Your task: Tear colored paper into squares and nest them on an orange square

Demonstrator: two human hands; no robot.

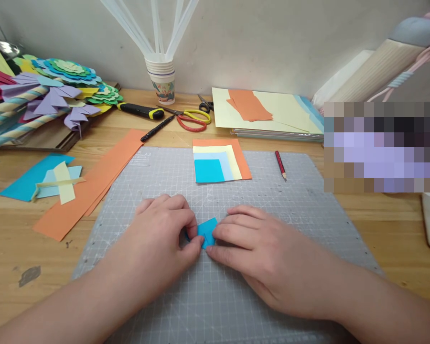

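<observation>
A small blue piece of paper (209, 230) lies between my hands on the grey cutting mat (157, 296); it looks folded. My left hand (166, 229) is closed in a pinch on its left edge, thumb and bent fingers together. My right hand (251, 243) rests on the right end of the paper, its fingers pressed together over it, and hides that end. Just beyond my hands sits a stack of paper squares, with an orange one (243, 165) at the bottom, then pale yellow and light blue, and a bright blue one (208, 171) on top.
A red pencil (280, 165) lies right on the mat. Orange strips (93, 191) and blue offcuts (36, 177) are left. Behind are a black pen (157, 128), scissors (191, 124), a utility knife (140, 111), a paper cup (164, 88) with white sticks, a paper pile (286, 105) and paper flowers (62, 71).
</observation>
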